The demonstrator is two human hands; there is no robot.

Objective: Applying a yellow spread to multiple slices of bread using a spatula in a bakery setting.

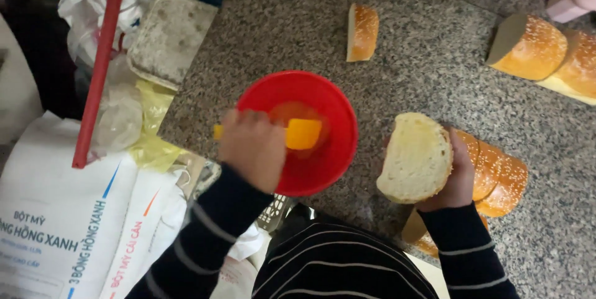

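Dipping a yellow spatula (pixel 302 133), gripped by my left hand (pixel 251 149), into the red bowl (pixel 338 126) at the table (pixel 434 69) edge, while my right hand (pixel 458 178) clasps a cut bun (pixel 415 157); a hard scrape could tip the bowl off.

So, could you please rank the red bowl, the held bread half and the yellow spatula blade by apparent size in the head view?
1. red bowl
2. bread half, which may look bigger from being lifted
3. yellow spatula blade

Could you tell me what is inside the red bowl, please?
The red bowl holds an orange liquid and the yellow spatula the left hand dips in. That hand hides the bowl's left part.
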